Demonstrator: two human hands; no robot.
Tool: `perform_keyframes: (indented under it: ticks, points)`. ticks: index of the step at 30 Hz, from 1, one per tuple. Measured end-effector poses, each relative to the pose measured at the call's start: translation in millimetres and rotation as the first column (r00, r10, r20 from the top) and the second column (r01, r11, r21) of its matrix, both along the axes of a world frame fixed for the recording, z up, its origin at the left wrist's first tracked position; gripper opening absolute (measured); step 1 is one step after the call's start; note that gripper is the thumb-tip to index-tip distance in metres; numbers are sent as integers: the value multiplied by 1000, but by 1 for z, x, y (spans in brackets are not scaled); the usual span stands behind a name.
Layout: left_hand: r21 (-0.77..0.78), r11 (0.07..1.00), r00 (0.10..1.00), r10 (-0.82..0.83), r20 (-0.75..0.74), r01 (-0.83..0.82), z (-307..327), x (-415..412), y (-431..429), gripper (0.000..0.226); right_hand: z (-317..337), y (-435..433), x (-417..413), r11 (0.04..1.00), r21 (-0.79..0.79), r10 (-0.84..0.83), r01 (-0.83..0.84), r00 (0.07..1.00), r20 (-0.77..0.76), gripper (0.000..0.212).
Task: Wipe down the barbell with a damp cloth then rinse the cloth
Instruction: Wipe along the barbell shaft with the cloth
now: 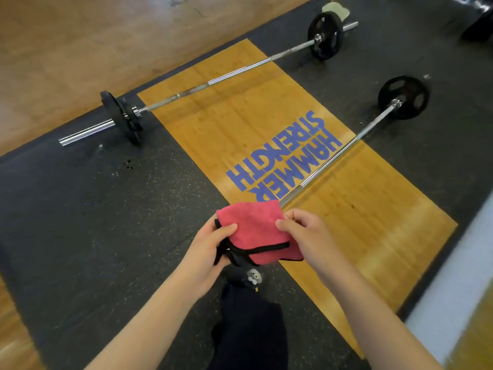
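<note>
I hold the folded pink microfibre cloth with black edging [253, 225] in front of me, above the floor and touching neither bar. My left hand [213, 244] grips its left side, thumb on top and fingers curled beneath. My right hand [301, 233] pinches the right edge between thumb and fingertips.

The nearer steel barbell [333, 158] lies on the floor and runs from its black plate [402, 97], far right, across the yellow wooden lifting platform with blue lettering [234, 116] toward me. Its near end is hidden behind the cloth. A second steel barbell with two black plates [240, 70] lies farther off, across the far edge of the platform and onto the black speckled rubber flooring [106, 196].

As I judge it, the wiping is not under way: the cloth is folded neatly in both hands, off the metal, and it looks as if I am readying it for the nearer bar. Whether it is already damp the picture is too soft to show. So the whole pass along the shaft is left, and then the rinse.

As for containers, I see no bucket, basin or sink in this view, so the rinsing must happen somewhere outside it.
</note>
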State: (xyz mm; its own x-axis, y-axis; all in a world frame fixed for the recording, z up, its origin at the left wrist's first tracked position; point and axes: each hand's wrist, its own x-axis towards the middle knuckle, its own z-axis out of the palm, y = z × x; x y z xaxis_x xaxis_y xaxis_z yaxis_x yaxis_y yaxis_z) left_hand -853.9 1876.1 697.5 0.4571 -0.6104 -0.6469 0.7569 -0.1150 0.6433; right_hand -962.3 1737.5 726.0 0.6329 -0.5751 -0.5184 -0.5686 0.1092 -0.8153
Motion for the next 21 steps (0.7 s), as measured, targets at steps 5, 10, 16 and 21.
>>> perform_keyframes:
  ticks: [5,10,16,21]
  points:
    - [29,997,998,70,2,-70,-25,20,-52,26,-21,-60,33,995,-4,98,-98,994,-49,35]
    - [76,986,988,150,-39,-147,-44,32,-114,26,-34,-130,60,985,-8,174,-175,984,-47,33]
    - [109,977,983,185,-12,-183,-59,31,-178,27,-57,-197,68,976,0,218,-218,976,-17,35]
    - [171,946,960,278,20,-277,-76,9,-231,27,-91,-253,58,956,53,291,-289,956,-26,31]
